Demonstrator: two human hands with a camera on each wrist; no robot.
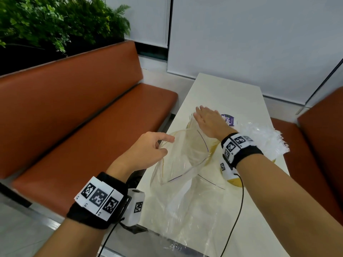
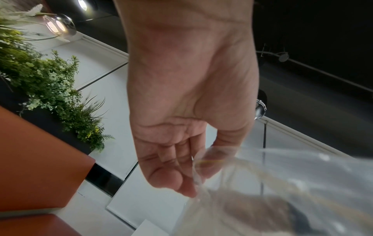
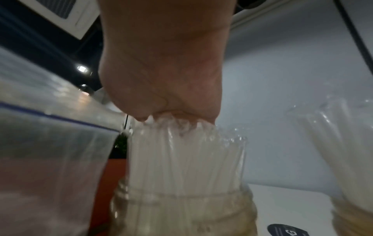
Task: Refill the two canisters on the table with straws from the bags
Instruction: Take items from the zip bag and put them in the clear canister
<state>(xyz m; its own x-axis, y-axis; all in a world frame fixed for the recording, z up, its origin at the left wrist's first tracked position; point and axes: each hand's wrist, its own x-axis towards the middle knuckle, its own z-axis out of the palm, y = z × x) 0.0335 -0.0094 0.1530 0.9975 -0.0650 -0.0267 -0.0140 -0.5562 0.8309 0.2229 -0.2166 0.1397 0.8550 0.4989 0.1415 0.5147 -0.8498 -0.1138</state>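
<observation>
My right hand (image 1: 202,115) lies flat, palm down, on the tops of clear straws (image 3: 181,151) that stand in a yellowish clear canister (image 3: 181,210). To its right, a second canister (image 3: 347,215) holds another bunch of straws (image 1: 263,138). My left hand (image 1: 165,145) pinches the rim of a clear plastic bag (image 1: 185,160) between thumb and fingers and holds its mouth up at the table's left edge. Seen from the left wrist, my fingertips (image 2: 187,190) curl onto the bag's edge (image 2: 282,183). The bag hides most of the first canister from the head camera.
The cream table (image 1: 222,89) is narrow, with orange benches on the left (image 1: 74,127) and right (image 1: 319,136). A purple round sticker (image 1: 229,119) lies beyond my right hand. More clear plastic (image 1: 185,216) covers the near table. A black cable (image 1: 239,210) hangs from my right wrist.
</observation>
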